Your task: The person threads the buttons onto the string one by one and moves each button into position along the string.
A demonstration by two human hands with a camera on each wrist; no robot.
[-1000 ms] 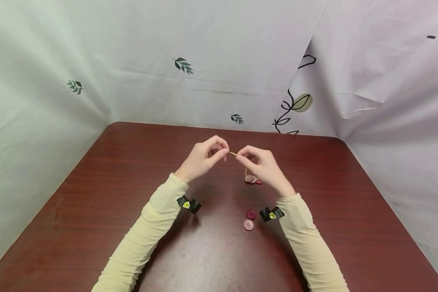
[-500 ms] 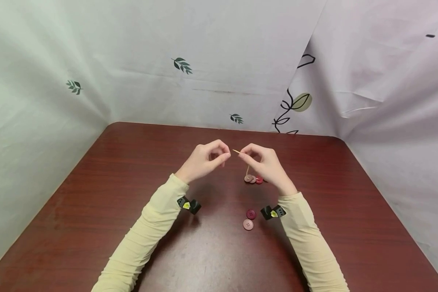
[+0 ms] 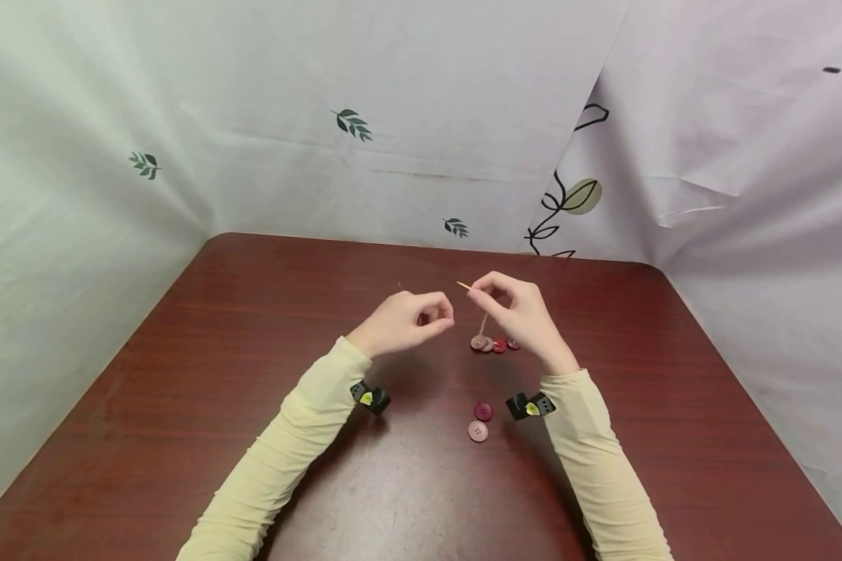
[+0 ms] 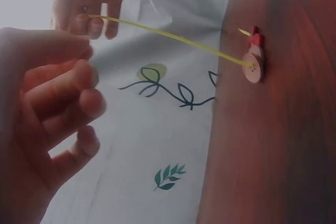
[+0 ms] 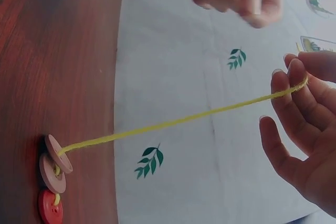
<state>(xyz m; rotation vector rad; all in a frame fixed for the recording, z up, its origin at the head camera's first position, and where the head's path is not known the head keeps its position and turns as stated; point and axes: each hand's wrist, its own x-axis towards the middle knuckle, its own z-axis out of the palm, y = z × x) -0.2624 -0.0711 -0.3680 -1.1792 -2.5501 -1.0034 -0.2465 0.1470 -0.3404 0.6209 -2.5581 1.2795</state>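
Observation:
My right hand point(image 3: 518, 308) pinches a yellow string point(image 5: 184, 120) near its end, and a short tip sticks out past the fingertips. From there the string slants down to several threaded buttons on the table, among them a brownish-pink button point(image 3: 478, 343) and a red button point(image 3: 500, 345). My left hand point(image 3: 407, 323) hovers to the left of the string, apart from it. Its fingers are loosely bent with the thumb near the index finger, and I see nothing held there. Closer to me lie a dark red button point(image 3: 483, 411) and a pale pink button point(image 3: 478, 431), both loose.
Everything lies on a reddish-brown wooden table point(image 3: 252, 327). White cloth point(image 3: 267, 156) with leaf prints hangs behind it and along both sides. A small black camera sits on each wrist.
The left hand has let go of the string's tip and moved down, slightly right. The right hand, still pinching the string, has shifted slightly right and up, showing more of the threaded buttons.

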